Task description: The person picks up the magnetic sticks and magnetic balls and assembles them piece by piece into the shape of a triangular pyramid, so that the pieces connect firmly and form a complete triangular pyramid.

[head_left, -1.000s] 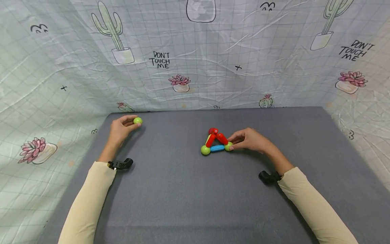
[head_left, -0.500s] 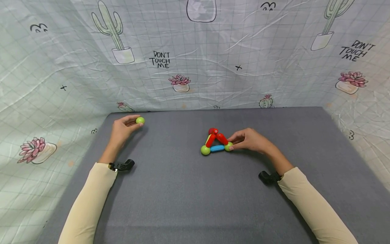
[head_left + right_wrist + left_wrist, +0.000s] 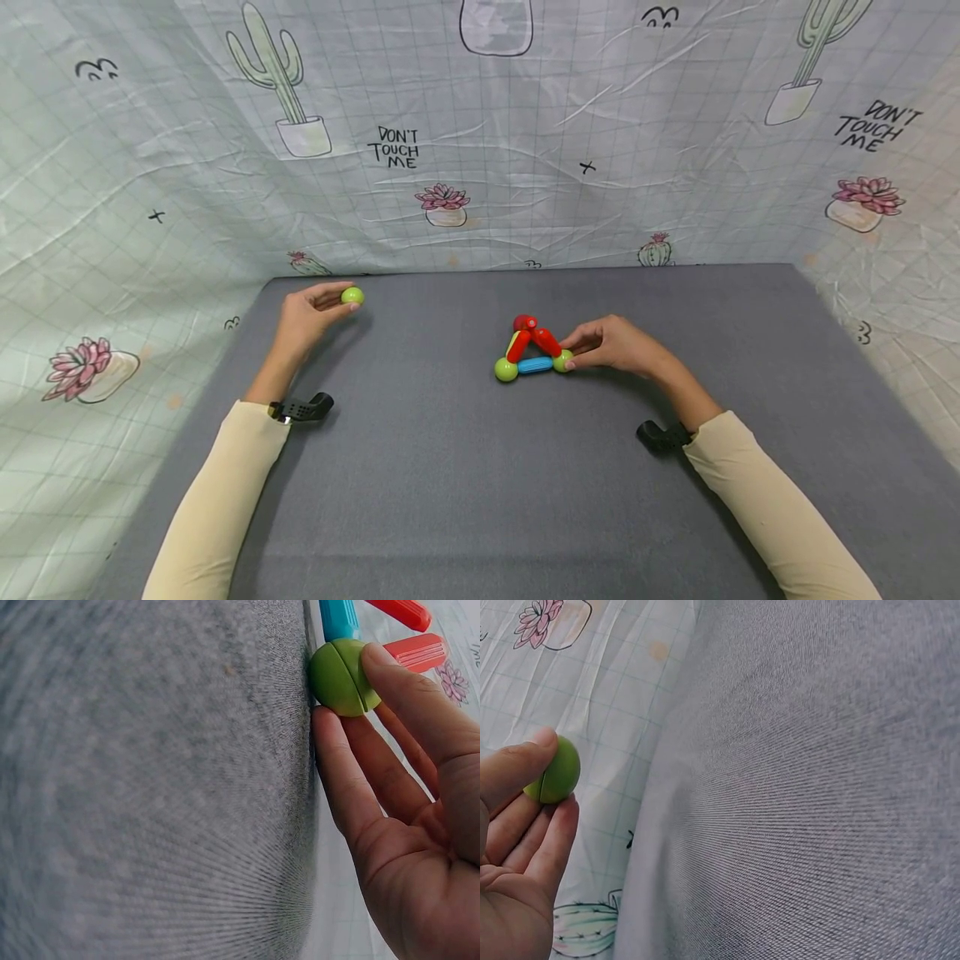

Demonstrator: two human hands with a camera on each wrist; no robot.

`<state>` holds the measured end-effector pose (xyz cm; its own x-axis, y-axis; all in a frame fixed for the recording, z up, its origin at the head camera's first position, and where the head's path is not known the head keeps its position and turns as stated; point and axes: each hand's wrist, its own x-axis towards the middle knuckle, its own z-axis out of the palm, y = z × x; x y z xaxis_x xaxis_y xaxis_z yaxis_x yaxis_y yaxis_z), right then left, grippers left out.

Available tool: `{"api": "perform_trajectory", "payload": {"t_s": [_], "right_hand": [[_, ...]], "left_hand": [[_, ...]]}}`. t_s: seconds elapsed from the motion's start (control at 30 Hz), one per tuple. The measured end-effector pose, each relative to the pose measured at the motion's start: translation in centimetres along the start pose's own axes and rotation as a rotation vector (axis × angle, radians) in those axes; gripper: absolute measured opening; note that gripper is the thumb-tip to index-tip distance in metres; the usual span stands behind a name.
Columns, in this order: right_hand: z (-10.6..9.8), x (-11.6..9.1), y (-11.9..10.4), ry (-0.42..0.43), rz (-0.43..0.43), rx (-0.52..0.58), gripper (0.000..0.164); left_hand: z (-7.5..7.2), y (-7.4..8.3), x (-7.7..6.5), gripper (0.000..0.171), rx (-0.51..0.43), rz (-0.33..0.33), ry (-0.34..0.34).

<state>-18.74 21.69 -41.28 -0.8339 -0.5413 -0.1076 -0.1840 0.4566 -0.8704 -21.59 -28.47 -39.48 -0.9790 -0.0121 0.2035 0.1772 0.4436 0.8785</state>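
Between thumb and fingertips, my left hand (image 3: 303, 323) pinches a loose green ball (image 3: 352, 296) at the far left of the table. The left wrist view shows that ball (image 3: 561, 771) with a seam across it, held off the cloth. My right hand (image 3: 618, 343) pinches the green corner ball (image 3: 562, 360) of a small rod-and-ball structure on the table. A blue rod (image 3: 536, 365) links that corner to another green ball (image 3: 506, 369). Red rods (image 3: 547, 341) slope upward from both corners, and a red ball (image 3: 521, 322) shows behind the top. The structure's rear is partly hidden.
Grey cloth covers the table (image 3: 420, 467). A patterned curtain (image 3: 525, 208) hangs along the back edge and both sides. Each wrist wears a black camera, the left camera (image 3: 303, 407) and the right camera (image 3: 660, 437).
My left hand has moved slightly to the right with the loose green ball. My right hand and the structure have stayed in place.
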Motion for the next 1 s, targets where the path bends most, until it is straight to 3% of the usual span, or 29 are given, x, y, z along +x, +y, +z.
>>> {"api": "perform_trajectory", "payload": {"t_s": [0.33,0.67,1.0], "right_hand": [[0.1,0.0,0.1,0.002,0.001,0.001,0.033],[0.1,-0.1,0.2,0.006,-0.004,-0.012,0.033],[0.1,0.0,0.2,0.011,-0.005,-0.012,0.033]], "left_hand": [[0.4,3.7,-1.6,0.042,-0.013,-0.002,-0.066],[1.2,1.8,-0.8,0.043,-0.027,0.007,-0.073],[1.8,2.0,-0.9,0.047,-0.044,0.031,-0.081]]}}
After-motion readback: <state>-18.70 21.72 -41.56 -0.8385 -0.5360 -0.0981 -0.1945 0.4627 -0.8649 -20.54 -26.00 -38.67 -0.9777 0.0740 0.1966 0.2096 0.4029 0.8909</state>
